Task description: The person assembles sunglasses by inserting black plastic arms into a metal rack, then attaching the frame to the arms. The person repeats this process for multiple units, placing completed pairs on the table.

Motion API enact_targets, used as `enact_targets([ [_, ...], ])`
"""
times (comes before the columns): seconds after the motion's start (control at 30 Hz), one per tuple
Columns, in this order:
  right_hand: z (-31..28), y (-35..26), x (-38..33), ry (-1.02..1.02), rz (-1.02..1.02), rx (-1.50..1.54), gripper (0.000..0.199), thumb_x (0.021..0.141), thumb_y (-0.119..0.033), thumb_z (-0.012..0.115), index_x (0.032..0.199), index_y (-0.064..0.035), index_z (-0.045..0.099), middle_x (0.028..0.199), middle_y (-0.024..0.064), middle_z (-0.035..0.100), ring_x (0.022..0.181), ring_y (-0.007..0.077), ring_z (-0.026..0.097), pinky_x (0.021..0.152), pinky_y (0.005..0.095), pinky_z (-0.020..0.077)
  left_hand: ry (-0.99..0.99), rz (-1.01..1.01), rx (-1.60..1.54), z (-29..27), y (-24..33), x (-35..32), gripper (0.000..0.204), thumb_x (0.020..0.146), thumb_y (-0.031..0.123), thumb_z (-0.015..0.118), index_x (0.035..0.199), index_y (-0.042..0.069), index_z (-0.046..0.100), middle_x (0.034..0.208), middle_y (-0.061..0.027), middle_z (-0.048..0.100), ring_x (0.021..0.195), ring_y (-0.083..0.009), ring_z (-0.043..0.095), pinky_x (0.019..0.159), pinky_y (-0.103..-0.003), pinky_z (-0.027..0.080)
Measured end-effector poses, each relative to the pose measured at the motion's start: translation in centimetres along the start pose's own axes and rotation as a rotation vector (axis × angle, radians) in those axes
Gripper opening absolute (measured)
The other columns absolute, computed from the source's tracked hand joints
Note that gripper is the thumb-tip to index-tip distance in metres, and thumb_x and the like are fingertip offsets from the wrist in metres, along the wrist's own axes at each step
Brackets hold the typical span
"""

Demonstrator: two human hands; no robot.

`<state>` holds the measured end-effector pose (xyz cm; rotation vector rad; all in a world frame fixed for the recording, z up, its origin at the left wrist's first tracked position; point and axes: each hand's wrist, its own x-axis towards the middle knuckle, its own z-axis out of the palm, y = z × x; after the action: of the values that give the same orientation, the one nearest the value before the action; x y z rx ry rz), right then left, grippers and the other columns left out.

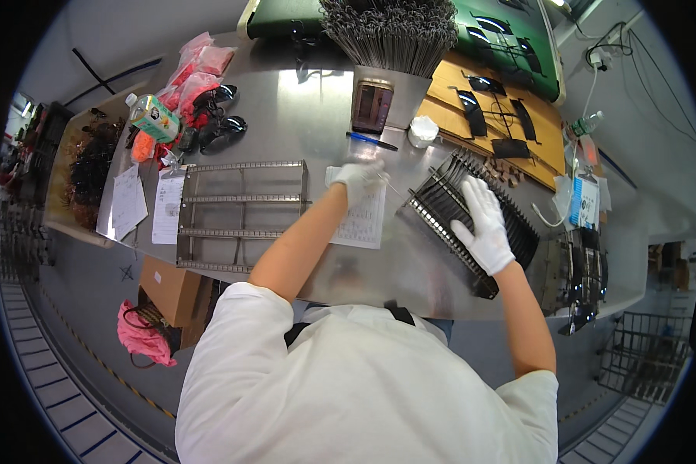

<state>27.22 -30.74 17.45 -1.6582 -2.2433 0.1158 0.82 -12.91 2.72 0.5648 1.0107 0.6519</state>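
My left hand [359, 183], in a white glove, is over a printed paper sheet [363, 224] at the table's middle. Its fingers are smeared by motion but look pinched together; a thin wire-like piece [394, 189] sticks out from them toward the right. On the right, a tilted metal rack [441, 222] carries a row of dark curved pieces. Across their tops lies my right hand [485, 226], gloved too, fingers stretched and thumb apart, gripping nothing that shows. An unloaded metal rack frame [242, 199] lies left of the sheet.
At the back stands a metal box [410, 99] full of hooked wires, with a phone [372, 106] against it. A pen [372, 141] and white round container [422, 131] are nearby. Dark lenses [472, 112] lie on cardboard; a bottle [153, 117] and sunglasses [223, 131] sit left.
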Motion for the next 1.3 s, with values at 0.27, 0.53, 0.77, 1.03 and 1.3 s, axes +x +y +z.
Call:
enact_targets([
  [0.27,-4.0,3.7,-12.6,-0.180,0.037,-0.293,0.077,0.083,-0.029,0.076,0.153,-0.0095,0.047,0.160,0.0170,0.043,0.149,0.0401,0.036,0.123,0.0557,0.0233,-0.123,0.068,0.303,1.2,0.4,-3.1,0.027,0.101,0.016,0.067,0.118,-0.005,0.070,0.103,-0.0113,0.075,0.088,-0.0179,0.072,0.077,-0.028,0.061],
  [0.53,-2.1,4.6,-13.4,-0.111,0.057,-0.255,0.073,0.086,-0.028,0.074,0.153,-0.0119,0.048,0.160,0.0152,0.043,0.150,0.0377,0.036,0.123,0.0543,0.0237,-0.209,0.451,1.252,2.1,-1.7,-4.5,0.044,0.093,0.019,0.061,0.133,0.003,0.065,0.097,-0.0140,0.076,0.087,-0.0259,0.073,0.083,-0.037,0.057],
  [0.77,-1.6,5.2,-13.6,-0.097,0.044,-0.278,0.075,0.086,-0.030,0.074,0.154,-0.0148,0.047,0.161,0.0150,0.042,0.150,0.0369,0.035,0.124,0.0532,0.0239,0.049,0.450,1.575,5.9,-1.4,-7.9,0.030,0.085,0.028,0.075,0.106,0.007,0.073,0.101,-0.0171,0.074,0.099,-0.0359,0.070,0.088,-0.046,0.055],
  [1.03,-0.6,6.9,-14.8,-0.022,-0.078,-0.311,0.075,0.088,-0.031,0.072,0.153,-0.0050,0.045,0.159,0.0190,0.044,0.149,0.0379,0.037,0.122,0.0530,0.0288,0.123,0.464,1.518,5.9,-2.3,-7.5,0.032,0.086,0.036,0.076,0.102,0.008,0.073,0.101,-0.0169,0.074,0.099,-0.0366,0.070,0.087,-0.047,0.054],
  [1.3,-2.4,6.4,-15.5,-0.062,-0.105,-0.283,0.067,0.093,-0.030,0.066,0.151,-0.0041,0.046,0.155,0.0220,0.047,0.146,0.0422,0.040,0.121,0.0568,0.0285,0.119,0.622,1.593,6.2,-3.9,-7.9,0.018,0.093,0.024,0.066,0.091,0.007,0.068,0.088,-0.0170,0.073,0.088,-0.0400,0.071,0.079,-0.050,0.056],
])
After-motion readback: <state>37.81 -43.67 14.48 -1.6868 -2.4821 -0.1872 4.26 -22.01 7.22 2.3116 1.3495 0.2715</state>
